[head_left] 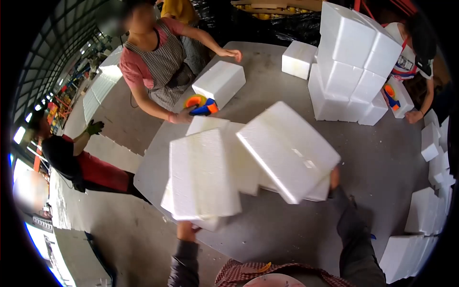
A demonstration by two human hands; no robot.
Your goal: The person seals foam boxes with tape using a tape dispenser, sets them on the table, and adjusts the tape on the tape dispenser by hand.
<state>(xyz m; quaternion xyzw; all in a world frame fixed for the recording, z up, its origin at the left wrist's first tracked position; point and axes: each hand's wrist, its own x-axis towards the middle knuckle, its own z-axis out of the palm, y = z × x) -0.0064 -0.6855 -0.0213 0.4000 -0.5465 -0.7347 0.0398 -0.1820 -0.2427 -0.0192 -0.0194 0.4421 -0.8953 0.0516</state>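
My left hand [185, 230] is at the near end of a white foam box [203, 177] with a strip of tape along its top; the box covers most of its fingers. My right hand [334, 178] grips the right end of a second, tilted foam box [289, 150], its fingers partly behind the box. Under and between these two lie more white foam boxes [241, 160], overlapping at angles and partly hidden.
Across the grey table [287, 239], a co-worker in a checked apron holds a tape dispenser [203, 106] beside a foam box [220, 83]. A tall stack of foam boxes [342, 71] stands at the back right. Another person there has a tape dispenser [392, 97]. More boxes [406, 253] line the right.
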